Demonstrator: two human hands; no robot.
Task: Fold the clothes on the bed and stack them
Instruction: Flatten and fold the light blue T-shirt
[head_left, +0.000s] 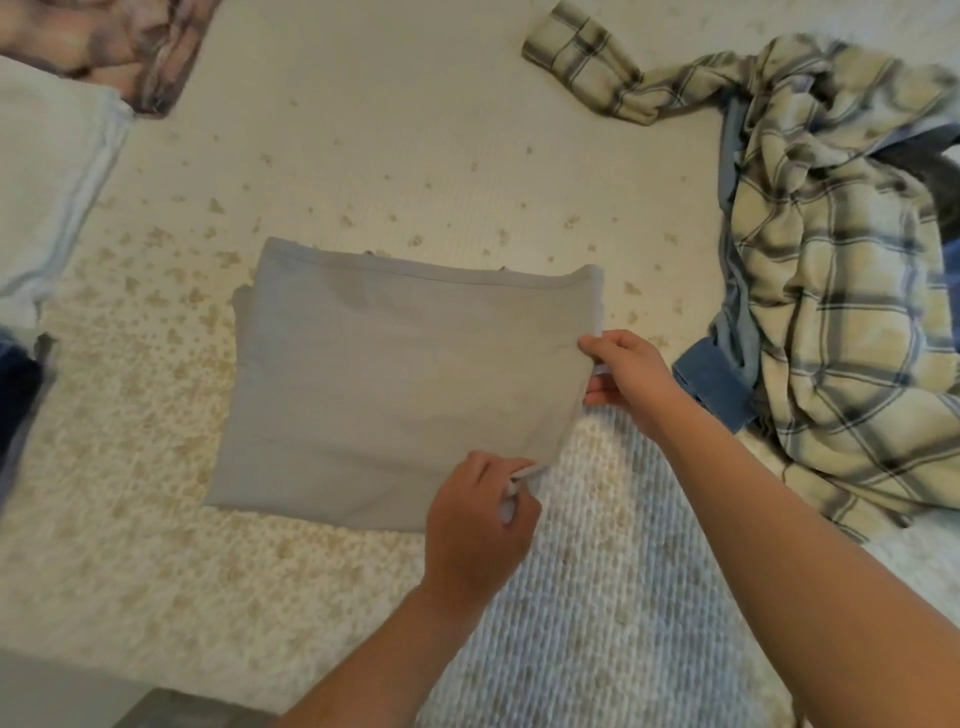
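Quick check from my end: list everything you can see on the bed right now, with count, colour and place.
Folded garment: one, grey, centre of the bed, right edge held by both hands.
Checked shirt: one, cream with dark checks, crumpled at the right.
Blue garment: one, partly under the checked shirt.
Pale garment: one, light blue-white, left edge.
Dark garment: one, navy, far left, mostly cut off.
Patterned cloth: one, brownish, top left corner.
Bedspread: one, cream with tan flecks.
Left hand: pinches the grey garment's lower right corner.
Right hand: pinches its right edge.
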